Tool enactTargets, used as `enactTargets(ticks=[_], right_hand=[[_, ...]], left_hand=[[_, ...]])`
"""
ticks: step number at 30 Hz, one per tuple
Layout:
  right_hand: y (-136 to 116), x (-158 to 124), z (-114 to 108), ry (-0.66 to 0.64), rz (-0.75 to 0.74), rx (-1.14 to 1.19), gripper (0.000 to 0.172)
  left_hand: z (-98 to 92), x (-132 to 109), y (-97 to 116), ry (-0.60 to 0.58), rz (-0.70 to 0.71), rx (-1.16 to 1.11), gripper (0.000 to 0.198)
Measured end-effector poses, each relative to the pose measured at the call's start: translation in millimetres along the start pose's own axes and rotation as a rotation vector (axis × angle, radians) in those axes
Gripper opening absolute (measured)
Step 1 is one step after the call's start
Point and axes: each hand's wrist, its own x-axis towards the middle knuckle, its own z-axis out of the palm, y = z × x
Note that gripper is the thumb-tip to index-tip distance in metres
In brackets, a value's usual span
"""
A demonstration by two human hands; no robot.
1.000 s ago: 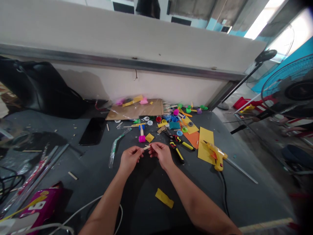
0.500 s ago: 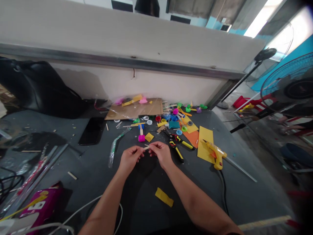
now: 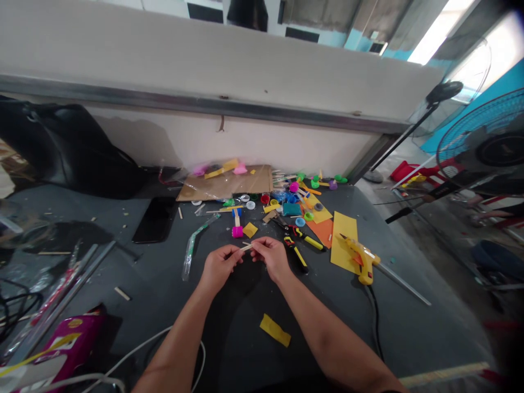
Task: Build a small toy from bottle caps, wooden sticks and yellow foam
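Between my two hands is a short pale wooden stick [image 3: 246,247], pinched at both ends above the dark table. My left hand [image 3: 221,265] grips its left end with thumb and fingertips. The other end sits in the closed fingers of my right hand [image 3: 269,255]; a second thin piece seems to cross there, too small to make out. Just beyond the hands lie a yellow paper square [image 3: 250,230] and a small piece with a magenta cap [image 3: 237,231]. Yellow-and-black pliers [image 3: 296,252] rest right of my right hand.
A yellow glue gun [image 3: 362,261] lies at the right on yellow paper [image 3: 339,229], its cord running forward. Bottle caps, sticks and cardboard [image 3: 225,185] crowd the back. A phone [image 3: 154,220] and bent plastic-wrapped straw [image 3: 191,247] lie left. A yellow strip [image 3: 275,330] lies between my forearms.
Both hands keep their pinch on the stick and have barely moved. The view has shifted very slightly; the objects on the table stay in place.
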Motion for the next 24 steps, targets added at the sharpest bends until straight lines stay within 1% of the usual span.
enactTargets(ticks=[2, 4, 9, 11, 13, 15, 18, 21, 24], right_hand=[[-0.8, 0.1, -0.8, -0.013, 0.003, 0.011, 0.023], [-0.5, -0.7, -0.3, -0.024, 0.002, 0.035, 0.023], [5.0, -8.5, 8.9, -0.028, 0.033, 0.134, 0.028], [4.7, -9.7, 12.9, -0.029, 0.035, 0.101, 0.027], [-0.4, -5.0, 15.0, -0.033, 0.002, 0.004, 0.024], [-10.0, 7.5, 15.2, -0.023, -0.104, -0.145, 0.022], [-25.0, 36.9, 15.7, 0.009, -0.343, -0.4, 0.019], [-30.3, 64.7, 20.5, -0.052, -0.483, -0.58, 0.018], [-25.4, 79.3, 27.3, -0.144, -0.579, -0.704, 0.017]], left_hand=[[0.1, 0.0, -2.6, -0.028, 0.021, 0.028, 0.028], [0.4, 0.4, -5.1, -0.031, 0.029, 0.04, 0.028], [3.0, 0.4, -6.1, 0.046, 0.042, 0.0, 0.03], [4.5, -0.2, -5.1, 0.046, 0.056, -0.024, 0.03], [5.2, -0.5, -4.1, 0.041, 0.056, -0.062, 0.03], [3.9, 0.4, -2.9, 0.078, 0.026, -0.1, 0.029], [-3.9, 6.8, 0.4, 0.192, -0.013, -0.095, 0.03], [-16.5, 20.9, 5.9, 0.281, 0.034, 0.012, 0.027], [-25.8, 39.3, 10.1, 0.307, 0.107, 0.168, 0.019]])
